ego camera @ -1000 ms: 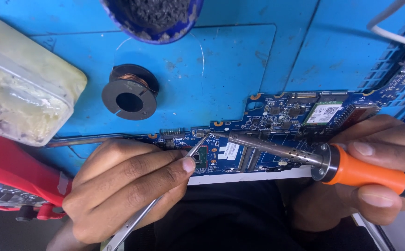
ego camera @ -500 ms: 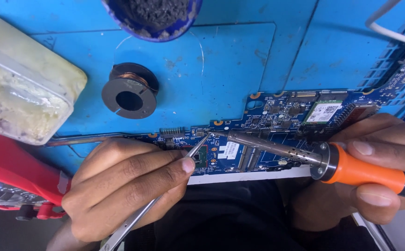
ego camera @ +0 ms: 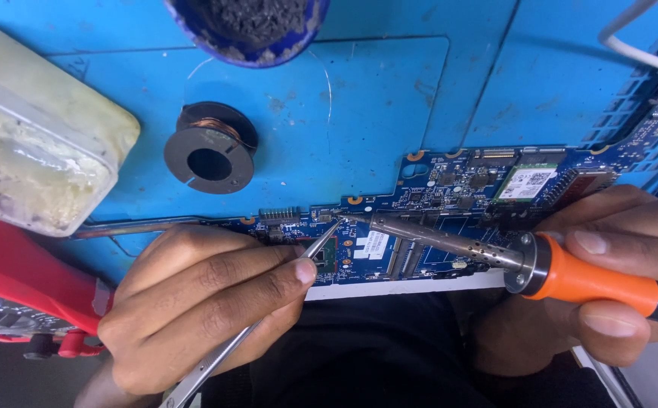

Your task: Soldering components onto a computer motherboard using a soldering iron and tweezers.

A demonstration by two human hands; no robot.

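Nothing is shifting much since the earlier frames: both hands are staying where they were over the circuit board (ego camera: 450, 196), and the two tool tips are still meeting at the same spot.

That blue circuit board is lying on the blue mat (ego camera: 329, 121) covering the tabletop, its near edge running just in front of the person. The left hand (ego camera: 200, 310) is pinching a pair of metal tweezers (ego camera: 268, 317) between thumb and fingertips, the points touching the board near its left end. The right hand (ego camera: 608, 279) is wrapping closed around the orange grip of a soldering iron (ego camera: 495, 253), whose metal tip is reaching left across the board to just beside the tweezer points.

Beyond the board's left end, a black spool of copper wire (ego camera: 210, 149) is sitting on the mat. Farther back from the board, a blue bowl of dark wool (ego camera: 246, 26) is showing at the top edge. Left of the board, a cloudy plastic box (ego camera: 34, 128) is resting above a red tool (ego camera: 19, 287).
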